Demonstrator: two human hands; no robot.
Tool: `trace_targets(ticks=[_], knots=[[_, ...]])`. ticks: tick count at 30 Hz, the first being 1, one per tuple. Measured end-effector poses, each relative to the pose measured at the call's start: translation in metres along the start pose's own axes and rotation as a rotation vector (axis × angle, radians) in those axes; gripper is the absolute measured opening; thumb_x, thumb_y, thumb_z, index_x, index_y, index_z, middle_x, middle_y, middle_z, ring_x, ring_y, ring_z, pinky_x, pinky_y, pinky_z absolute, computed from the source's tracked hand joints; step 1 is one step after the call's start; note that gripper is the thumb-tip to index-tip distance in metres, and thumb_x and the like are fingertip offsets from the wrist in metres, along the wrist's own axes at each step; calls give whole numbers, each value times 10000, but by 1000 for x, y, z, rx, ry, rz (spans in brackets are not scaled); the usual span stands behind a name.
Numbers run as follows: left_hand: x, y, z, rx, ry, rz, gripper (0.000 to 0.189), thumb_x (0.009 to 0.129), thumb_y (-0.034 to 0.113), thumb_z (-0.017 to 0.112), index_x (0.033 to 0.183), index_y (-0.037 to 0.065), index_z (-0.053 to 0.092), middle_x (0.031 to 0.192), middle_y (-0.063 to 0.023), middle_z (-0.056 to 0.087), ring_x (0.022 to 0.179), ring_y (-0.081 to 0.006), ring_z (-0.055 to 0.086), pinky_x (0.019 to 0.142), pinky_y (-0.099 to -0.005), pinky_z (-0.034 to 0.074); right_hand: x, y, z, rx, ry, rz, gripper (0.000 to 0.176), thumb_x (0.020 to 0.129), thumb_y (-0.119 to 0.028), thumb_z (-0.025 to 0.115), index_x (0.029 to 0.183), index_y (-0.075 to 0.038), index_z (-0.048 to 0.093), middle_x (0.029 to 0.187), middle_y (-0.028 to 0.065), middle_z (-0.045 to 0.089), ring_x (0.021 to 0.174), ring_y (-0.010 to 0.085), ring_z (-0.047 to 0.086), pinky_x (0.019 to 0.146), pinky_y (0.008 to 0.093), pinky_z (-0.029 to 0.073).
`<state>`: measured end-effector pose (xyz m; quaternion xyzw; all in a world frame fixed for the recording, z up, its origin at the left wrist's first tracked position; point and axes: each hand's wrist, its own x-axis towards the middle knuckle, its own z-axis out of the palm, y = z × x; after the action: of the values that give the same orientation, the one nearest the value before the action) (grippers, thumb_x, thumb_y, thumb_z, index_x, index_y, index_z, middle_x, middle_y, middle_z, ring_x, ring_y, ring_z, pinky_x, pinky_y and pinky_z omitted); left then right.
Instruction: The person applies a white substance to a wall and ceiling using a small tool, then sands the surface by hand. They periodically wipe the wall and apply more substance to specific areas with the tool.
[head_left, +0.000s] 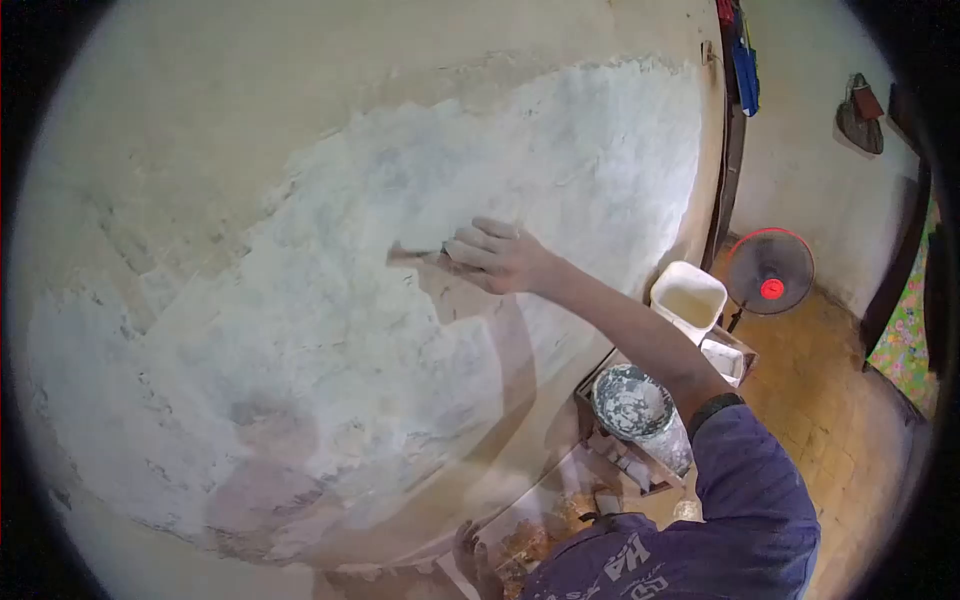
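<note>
My right hand (495,258) is raised against the wall, its fingers wrapped round a small scraper (412,255) whose flat blade points left. Pale, patchy plaster (380,180) covers the wall around and beneath the tool. Low in the view, near the foot of the wall, my left hand (472,560) is dim, its fingers somewhat apart and nothing clearly seen in them. The shadow of my right arm falls on the plaster below.
To the right stand a white square bucket (690,298), a smaller white container (722,362) and a round plaster-smeared bucket (632,402), by a wooden crate (655,472). A red-rimmed fan (770,271) is on the tiled floor (800,410). Bags hang at upper right.
</note>
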<state>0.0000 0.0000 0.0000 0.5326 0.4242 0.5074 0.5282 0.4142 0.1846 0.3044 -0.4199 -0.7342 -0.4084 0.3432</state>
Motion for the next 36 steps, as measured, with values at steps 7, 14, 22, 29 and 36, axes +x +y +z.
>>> trace_targets(ticks=[7, 14, 22, 29, 36], knots=[[-1, -2, 39, 103, -13, 61, 456, 939, 243, 613, 1313, 4, 507, 1341, -147, 536, 1259, -249, 482, 1068, -401, 349, -11, 153, -60, -143, 539, 287, 183, 835, -125, 651, 990, -46, 710, 952, 115, 647, 949, 258, 575, 815, 374, 438], [5, -24, 72, 155, -42, 179, 489, 935, 251, 618, 1334, -2, 491, 1312, -151, 552, 1190, -265, 540, 1014, -396, 406, -19, 170, -75, 82, 795, 972, 279, 809, -183, 631, 1042, -49, 704, 967, 150, 643, 907, 302, 585, 808, 427, 412], [3, 20, 143, 138, -24, 53, 406, 898, 240, 611, 1217, -5, 560, 1283, -175, 558, 1153, -280, 566, 936, -378, 465, -103, 186, -26, -393, 401, 150, 337, 762, -205, 680, 1088, -129, 717, 1070, 97, 663, 1024, 287, 593, 905, 495, 378], [3, 18, 147, 192, -4, 53, 420, 929, 284, 595, 1227, -7, 547, 1290, -173, 543, 1143, -283, 570, 930, -385, 482, -115, 137, -12, -280, 711, 852, 191, 902, -183, 561, 970, -58, 689, 895, 95, 647, 901, 290, 582, 980, 450, 355], [6, 27, 144, 175, 3, 73, 476, 918, 309, 626, 1250, -17, 524, 1297, -183, 535, 1147, -298, 566, 949, -397, 468, -198, 36, 36, -298, 413, 91, 119, 850, -154, 613, 917, -71, 668, 840, 73, 628, 743, 218, 560, 886, 438, 437]])
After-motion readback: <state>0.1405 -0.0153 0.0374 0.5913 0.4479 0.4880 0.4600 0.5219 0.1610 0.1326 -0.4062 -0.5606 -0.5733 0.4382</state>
